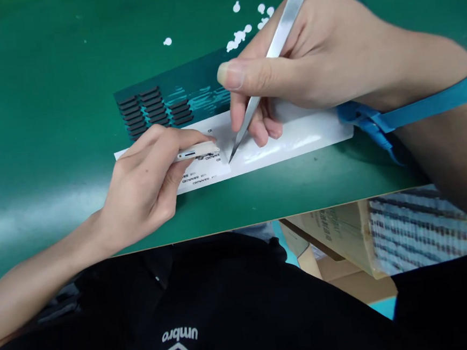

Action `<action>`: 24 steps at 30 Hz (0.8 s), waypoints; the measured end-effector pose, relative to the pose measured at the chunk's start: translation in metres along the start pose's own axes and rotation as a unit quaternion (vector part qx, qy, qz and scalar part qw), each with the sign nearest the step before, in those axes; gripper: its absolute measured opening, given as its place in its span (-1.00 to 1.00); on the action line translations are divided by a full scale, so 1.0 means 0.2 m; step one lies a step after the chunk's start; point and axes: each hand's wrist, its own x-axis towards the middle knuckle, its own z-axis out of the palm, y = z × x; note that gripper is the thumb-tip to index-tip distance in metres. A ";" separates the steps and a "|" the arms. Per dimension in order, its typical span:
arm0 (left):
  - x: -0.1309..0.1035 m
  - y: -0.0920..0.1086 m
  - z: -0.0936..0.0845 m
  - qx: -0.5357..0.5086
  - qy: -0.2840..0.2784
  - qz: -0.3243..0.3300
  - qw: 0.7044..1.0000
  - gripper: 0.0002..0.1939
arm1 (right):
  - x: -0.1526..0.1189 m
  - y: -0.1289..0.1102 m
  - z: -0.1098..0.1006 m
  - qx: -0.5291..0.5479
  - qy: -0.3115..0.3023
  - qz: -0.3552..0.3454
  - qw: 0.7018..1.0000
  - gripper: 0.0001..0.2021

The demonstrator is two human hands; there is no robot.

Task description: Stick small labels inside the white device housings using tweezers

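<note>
My left hand [144, 176] pinches a small, thin white part [194, 151] with a dark slot in its edge, just over a white label sheet [307, 135]. Black printed lettering runs along the left half of that sheet; its right half looks bare and glossy. Metal tweezers [284, 28] rest in my right hand [309, 56], held like a pen. Their tip points down at the sheet, right of the print, and I cannot tell whether it touches. Beyond my left hand lies a dark translucent strip [129, 89] carrying rows of small black pieces [154, 107].
Small round white tabs [240, 36] lie scattered on the green table [40, 77] beyond the strip. Below the table's front edge, at right, are a cardboard box [342, 225] and a plastic-wrapped stack [424, 230]. A blue band [430, 101] circles my right wrist, its end hanging loose.
</note>
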 end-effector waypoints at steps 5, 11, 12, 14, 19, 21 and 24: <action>0.00 0.01 0.00 -0.003 -0.006 -0.019 1.000 -0.74 | 0.02 -0.01 0.01 0.000 0.001 -0.018 1.000 -0.61; 0.01 0.01 0.00 0.004 -0.011 -0.010 1.000 -0.71 | 0.01 -0.03 0.04 -0.034 0.026 -0.005 0.999 -0.57; 0.01 0.01 0.00 0.005 -0.012 -0.008 1.000 -0.71 | 0.01 -0.04 0.04 -0.041 0.031 -0.002 0.999 -0.57; 0.01 0.01 0.00 0.005 -0.015 -0.012 1.000 -0.70 | 0.00 -0.04 0.04 -0.055 0.039 0.005 0.998 -0.57; 0.01 0.01 -0.01 0.004 -0.019 -0.009 1.000 -0.68 | 0.00 -0.05 0.06 -0.025 0.062 0.025 0.997 -0.50; 0.01 0.01 -0.01 0.003 -0.019 -0.004 1.000 -0.68 | 0.00 -0.06 0.06 -0.035 0.068 0.033 0.997 -0.52; 0.01 0.01 -0.01 0.002 -0.020 -0.005 1.000 -0.68 | 0.00 -0.05 0.05 -0.051 0.061 0.019 0.997 -0.55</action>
